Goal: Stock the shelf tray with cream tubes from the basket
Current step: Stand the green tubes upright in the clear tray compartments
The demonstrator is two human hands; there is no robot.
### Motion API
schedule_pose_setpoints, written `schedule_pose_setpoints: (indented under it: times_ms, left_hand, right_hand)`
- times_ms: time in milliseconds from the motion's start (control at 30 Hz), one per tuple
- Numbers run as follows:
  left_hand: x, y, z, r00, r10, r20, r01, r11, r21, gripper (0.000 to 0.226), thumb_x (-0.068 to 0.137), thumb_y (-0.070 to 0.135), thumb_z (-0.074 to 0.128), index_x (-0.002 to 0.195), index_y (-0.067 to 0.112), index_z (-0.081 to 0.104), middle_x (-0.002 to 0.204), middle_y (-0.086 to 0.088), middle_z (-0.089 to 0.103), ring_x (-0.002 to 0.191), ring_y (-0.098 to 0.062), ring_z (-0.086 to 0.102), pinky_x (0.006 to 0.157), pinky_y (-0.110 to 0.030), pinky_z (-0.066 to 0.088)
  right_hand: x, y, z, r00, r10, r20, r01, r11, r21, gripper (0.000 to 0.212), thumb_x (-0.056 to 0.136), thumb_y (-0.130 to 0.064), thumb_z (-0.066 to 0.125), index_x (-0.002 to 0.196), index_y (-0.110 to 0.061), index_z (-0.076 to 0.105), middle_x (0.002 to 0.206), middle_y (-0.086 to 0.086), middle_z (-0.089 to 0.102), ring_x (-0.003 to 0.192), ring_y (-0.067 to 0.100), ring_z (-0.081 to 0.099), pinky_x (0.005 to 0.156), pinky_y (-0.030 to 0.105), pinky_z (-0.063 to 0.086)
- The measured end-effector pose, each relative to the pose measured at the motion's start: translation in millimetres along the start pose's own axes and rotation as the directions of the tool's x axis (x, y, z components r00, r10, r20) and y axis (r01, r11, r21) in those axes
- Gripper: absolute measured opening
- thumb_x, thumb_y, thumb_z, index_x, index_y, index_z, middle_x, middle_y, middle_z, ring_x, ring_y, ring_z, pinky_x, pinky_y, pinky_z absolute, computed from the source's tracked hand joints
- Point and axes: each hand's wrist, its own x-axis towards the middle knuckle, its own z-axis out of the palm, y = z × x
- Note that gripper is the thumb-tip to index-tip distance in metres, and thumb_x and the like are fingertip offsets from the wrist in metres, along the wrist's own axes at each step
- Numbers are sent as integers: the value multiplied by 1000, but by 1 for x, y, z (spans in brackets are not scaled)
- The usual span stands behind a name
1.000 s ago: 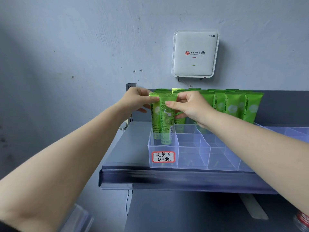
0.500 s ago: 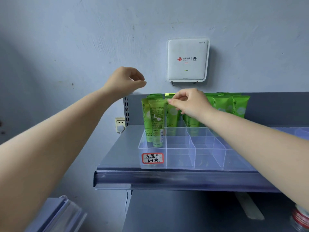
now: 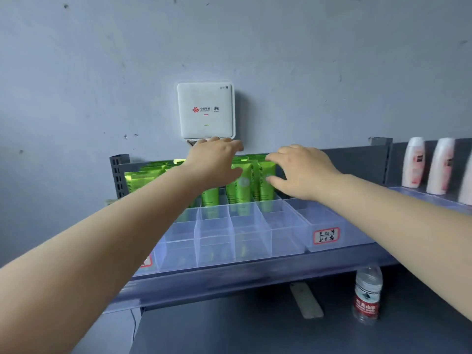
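Observation:
Several green cream tubes (image 3: 242, 186) stand upright in the back compartments of a clear divided shelf tray (image 3: 214, 238). My left hand (image 3: 214, 162) hovers over the tubes near the middle of the row, fingers spread and holding nothing. My right hand (image 3: 301, 169) is at the right end of the row, fingers apart, fingertips at the rightmost tube (image 3: 267, 182). The tray's front compartments hold nothing. My left forearm hides part of the tray's left side. No basket is in view.
A white router box (image 3: 205, 109) hangs on the wall just above the tubes. White and pink bottles (image 3: 413, 162) stand on the shelf at right. A second clear tray with a red-framed label (image 3: 326, 235) adjoins. A water bottle (image 3: 367, 295) stands on the lower shelf.
Both hands have let go of the tubes at the tray's left end and shifted right along the row. The view has swung right and down, bringing the bottles into view.

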Motion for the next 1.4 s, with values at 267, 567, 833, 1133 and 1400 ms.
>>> schedule_pose_setpoints:
  times_ms: [267,567,833,1133,1400]
  left_hand:
    - [43,131,16,976,217,-11,-217,976,37,49,91,43,47,133,19,42,126,-1,54,117,-24,48,93,-35,35]
    - [75,271,17,924,380,-40,-382,924,-27,45,89,41,48,127,18,46,121,1,55,113,-23,50,92,-33,36]
    - [78,416,12,850,520,-83,-526,841,-128,47,89,39,48,131,19,44,127,0,53,116,-24,49,94,-36,36]
    - [55,569,13,743,661,-103,-666,714,-216,50,91,37,47,136,17,40,132,-4,49,122,-26,44,98,-38,33]
    - [24,662,43,615,784,-84,-777,584,-237,50,91,35,46,137,16,37,138,-4,44,124,-27,42,96,-37,32]
  right_hand:
    - [-82,101,-13,980,173,99,-158,977,-146,45,93,-43,45,130,-18,46,127,1,52,122,23,43,94,36,38]
    - [-185,198,-44,952,266,149,-178,882,-436,42,92,-35,44,128,-15,45,127,5,50,119,26,44,95,39,35]
    - [-297,271,-73,861,457,224,-298,809,-506,51,92,-40,43,138,-17,37,137,4,45,125,24,41,102,40,35]
    - [-428,325,-89,711,640,291,-415,716,-562,51,93,-42,43,137,-16,37,136,6,41,126,25,39,102,40,36]
    - [-516,346,-72,556,753,351,-514,644,-566,53,93,-41,43,140,-16,34,144,7,35,131,26,34,104,42,32]
